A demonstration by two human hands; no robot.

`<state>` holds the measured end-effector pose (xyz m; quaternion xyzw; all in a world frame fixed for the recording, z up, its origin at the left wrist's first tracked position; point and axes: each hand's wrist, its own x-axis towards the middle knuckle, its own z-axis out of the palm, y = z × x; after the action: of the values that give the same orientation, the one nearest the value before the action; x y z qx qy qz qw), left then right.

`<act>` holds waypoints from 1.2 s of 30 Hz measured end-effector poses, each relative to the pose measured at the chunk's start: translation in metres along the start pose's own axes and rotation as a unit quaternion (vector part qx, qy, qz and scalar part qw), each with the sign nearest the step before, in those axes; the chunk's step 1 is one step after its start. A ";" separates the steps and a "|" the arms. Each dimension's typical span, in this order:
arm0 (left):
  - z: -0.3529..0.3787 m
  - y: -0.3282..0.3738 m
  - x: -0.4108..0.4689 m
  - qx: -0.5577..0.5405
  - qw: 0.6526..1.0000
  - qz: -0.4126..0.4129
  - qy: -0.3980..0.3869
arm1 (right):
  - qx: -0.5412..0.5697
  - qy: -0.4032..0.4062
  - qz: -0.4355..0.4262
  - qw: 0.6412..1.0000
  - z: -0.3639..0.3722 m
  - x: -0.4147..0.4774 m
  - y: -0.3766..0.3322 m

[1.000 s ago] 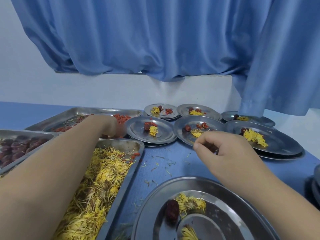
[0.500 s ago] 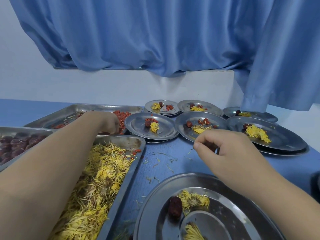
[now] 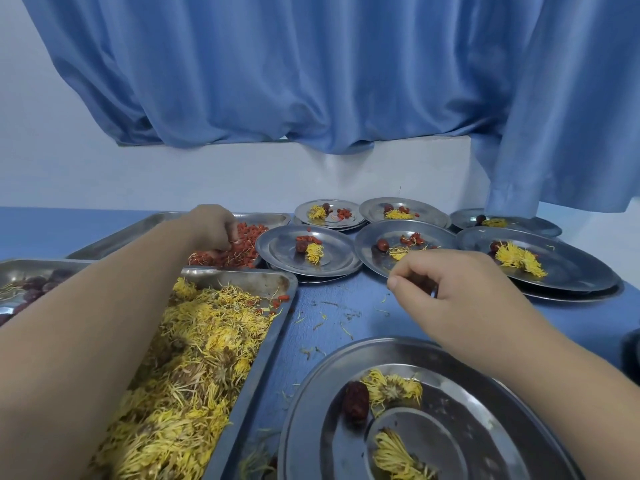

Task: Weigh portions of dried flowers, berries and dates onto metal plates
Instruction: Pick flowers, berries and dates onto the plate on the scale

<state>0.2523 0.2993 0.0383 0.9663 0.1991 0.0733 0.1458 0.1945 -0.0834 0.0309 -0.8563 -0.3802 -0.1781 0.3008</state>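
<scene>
Bottom centre to lower right: large metal plate [image 3: 304, 410], a smaller plate nested inside. On it, one dark red date [image 3: 356, 401] touching a yellow flower head [image 3: 394, 388]. A second flower head [image 3: 398, 459] at the bottom edge of the frame.

Lower left: long metal tray [image 3: 275, 344] heaped with yellow dried flowers [image 3: 194, 341], a few stray red berries in its far right corner. Left forearm stretched diagonally across this tray toward the upper left.

Centre right: right hand [image 3: 457, 299] hovering above the blue table [image 3: 339, 327], just beyond the near plate. Fingers curled under, thumb tip against forefinger tip; impossible to tell whether holding anything. Loose petals scattered on the table nearby.

Left edge: tray of dark dates [image 3: 38, 285], partly hidden by the forearm.

Left of centre, further back: tray of red berries [image 3: 246, 251]. Left hand [image 3: 214, 226] down in the pile, fingers curled among the berries; grip on any of them not clear.

Beyond the right hand: six small plates in two rows of three. Nearer row [image 3: 367, 261]: flower, date and berries on the left and middle plates, a date and a flower on the right one. Far row [image 3: 374, 207]: the same pattern, against the wall.

Behind everything: white wall [image 3: 242, 181], and a blue curtain [image 3: 311, 81] filling the top of the frame.
</scene>
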 end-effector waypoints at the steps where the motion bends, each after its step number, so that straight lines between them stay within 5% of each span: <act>1: -0.001 0.000 -0.002 -0.004 1.000 0.000 0.002 | -0.001 -0.001 0.000 1.000 -0.001 0.000 0.000; 11: -0.022 0.028 -0.051 -0.113 0.991 0.059 0.027 | 0.027 0.010 0.009 1.000 -0.016 0.000 -0.011; 19: -0.026 0.095 -0.164 -0.293 0.933 0.178 -0.112 | 0.144 0.087 0.020 0.986 -0.064 -0.019 -0.040; 30: 0.017 0.186 -0.249 -0.189 0.915 0.307 -0.181 | 0.103 0.136 0.097 0.981 -0.071 -0.126 -0.017; 36: 0.024 0.188 -0.257 -0.203 0.915 0.277 -0.211 | 0.005 0.142 0.057 0.988 -0.055 -0.151 -0.005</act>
<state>0.0919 0.0236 0.0524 0.9255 -0.1310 -0.0558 0.3510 0.0886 -0.1987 -0.0063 -0.8412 -0.2849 -0.2785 0.3657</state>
